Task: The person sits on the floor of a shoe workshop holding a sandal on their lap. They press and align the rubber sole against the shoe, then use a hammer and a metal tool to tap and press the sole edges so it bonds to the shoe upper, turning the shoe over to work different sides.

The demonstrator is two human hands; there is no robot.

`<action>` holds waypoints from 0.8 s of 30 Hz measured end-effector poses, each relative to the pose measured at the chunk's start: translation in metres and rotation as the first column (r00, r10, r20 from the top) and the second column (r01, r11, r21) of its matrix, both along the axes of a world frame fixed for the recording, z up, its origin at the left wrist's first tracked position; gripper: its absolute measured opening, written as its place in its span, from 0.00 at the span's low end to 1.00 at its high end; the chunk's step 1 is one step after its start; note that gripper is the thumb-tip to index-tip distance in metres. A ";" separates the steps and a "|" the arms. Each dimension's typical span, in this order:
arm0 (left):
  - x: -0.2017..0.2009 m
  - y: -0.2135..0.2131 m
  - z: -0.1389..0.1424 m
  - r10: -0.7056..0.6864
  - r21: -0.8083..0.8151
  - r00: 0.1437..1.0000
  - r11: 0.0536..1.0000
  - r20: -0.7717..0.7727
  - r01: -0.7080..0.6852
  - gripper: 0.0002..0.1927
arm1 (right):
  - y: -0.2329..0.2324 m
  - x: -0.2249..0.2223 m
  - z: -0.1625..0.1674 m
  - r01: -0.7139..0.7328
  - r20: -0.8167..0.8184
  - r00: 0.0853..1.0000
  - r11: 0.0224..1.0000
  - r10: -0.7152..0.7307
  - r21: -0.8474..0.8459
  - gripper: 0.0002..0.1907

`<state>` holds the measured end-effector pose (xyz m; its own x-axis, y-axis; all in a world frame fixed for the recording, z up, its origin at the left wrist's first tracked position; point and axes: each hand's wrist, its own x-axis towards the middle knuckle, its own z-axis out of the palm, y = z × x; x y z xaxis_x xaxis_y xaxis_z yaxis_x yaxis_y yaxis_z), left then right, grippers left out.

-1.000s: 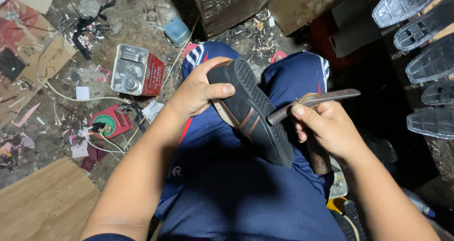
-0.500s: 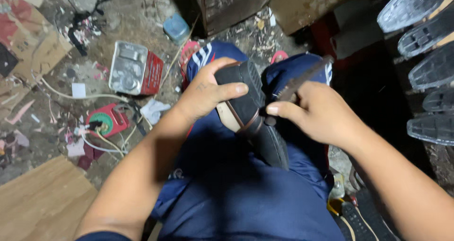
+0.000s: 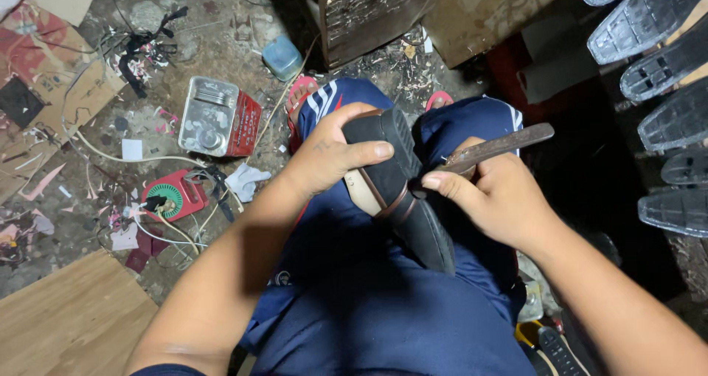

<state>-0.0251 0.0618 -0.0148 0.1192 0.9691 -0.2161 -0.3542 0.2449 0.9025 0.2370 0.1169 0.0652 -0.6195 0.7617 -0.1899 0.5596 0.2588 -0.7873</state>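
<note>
A black shoe point(image 3: 402, 191) with a dark sole and a brown welt lies on my lap, toe end up, resting on navy trousers with white stripes. My left hand point(image 3: 332, 154) grips its upper end, thumb across the sole. My right hand point(image 3: 494, 195) holds a long flat brown tool point(image 3: 498, 146) whose tip meets the shoe's edge near the middle. The tool's far end points up and to the right. The part of the tool inside my fist is hidden.
A red and silver metal can point(image 3: 219, 118) and a small red device point(image 3: 171, 197) with wires lie on the littered floor at left. Wooden boxes point(image 3: 369, 14) stand ahead. Several dark shoe soles point(image 3: 664, 66) line the right side. A wooden board point(image 3: 66, 324) sits at lower left.
The shoe has turned in my left hand and sits more upright. My right hand shifted from over the shoe back to its right side, tool tip at the edge.
</note>
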 end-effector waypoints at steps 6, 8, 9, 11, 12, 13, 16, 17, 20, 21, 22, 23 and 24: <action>-0.002 -0.002 0.008 -0.042 -0.011 0.996 0.999 0.077 0.042 0.30 | 0.013 0.006 0.003 0.226 0.024 0.971 0.884 -0.238 -0.409 0.14; -0.004 -0.002 0.007 -0.039 -0.017 0.997 0.999 0.073 0.040 0.30 | 0.017 0.003 0.001 0.226 -0.013 0.967 0.875 -0.256 -0.427 0.16; -0.004 -0.002 0.006 -0.041 -0.020 0.997 0.999 0.071 0.042 0.30 | 0.019 -0.001 0.000 0.219 -0.023 0.967 0.879 -0.252 -0.424 0.16; -0.005 -0.001 0.004 -0.060 0.002 0.997 0.998 0.039 0.059 0.29 | 0.022 -0.010 0.004 0.165 -0.017 0.982 0.906 -0.186 -0.390 0.17; -0.006 0.000 0.003 -0.063 0.018 0.998 0.998 0.021 0.063 0.28 | 0.026 -0.016 0.007 0.109 -0.001 0.993 0.928 -0.117 -0.356 0.18; -0.007 0.002 0.002 -0.055 0.025 0.998 0.998 -0.007 0.055 0.28 | 0.028 -0.022 0.011 0.052 0.019 0.999 0.945 -0.048 -0.324 0.19; -0.002 0.008 0.001 -0.018 0.054 0.996 0.998 -0.091 0.023 0.26 | 0.032 -0.033 0.026 -0.315 0.106 0.949 0.895 0.297 0.316 0.16; 0.000 0.011 0.001 0.017 0.068 0.991 0.998 -0.134 -0.008 0.26 | 0.033 -0.036 0.029 -0.346 0.264 0.928 0.873 0.264 0.343 0.18; 0.004 0.012 0.003 0.054 0.071 0.985 0.997 -0.162 -0.044 0.24 | 0.031 -0.035 0.031 -0.249 0.403 0.907 0.928 0.123 0.277 0.21; 0.004 0.013 0.004 0.070 0.080 0.984 0.995 -0.163 -0.058 0.23 | 0.031 -0.032 0.029 -0.114 0.236 0.969 0.980 0.074 0.163 0.19; 0.004 0.013 0.004 0.067 0.087 0.982 0.995 -0.175 -0.053 0.23 | 0.032 -0.028 0.027 -0.003 0.071 0.998 1.000 0.002 0.010 0.17; 0.003 0.012 0.003 0.053 0.085 0.982 0.996 -0.182 -0.038 0.22 | 0.033 -0.024 0.024 0.082 0.075 0.994 0.991 -0.074 -0.102 0.17; 0.002 0.012 0.002 0.031 0.083 0.982 0.996 -0.187 -0.015 0.22 | 0.034 -0.019 0.022 0.172 0.091 0.984 0.962 -0.156 -0.211 0.17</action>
<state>-0.0232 0.0736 -0.0127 0.0614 0.9863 -0.1532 -0.1809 0.1619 0.9701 0.2179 0.1508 0.0872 -0.4680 0.7872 -0.4015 0.6377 -0.0137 -0.7702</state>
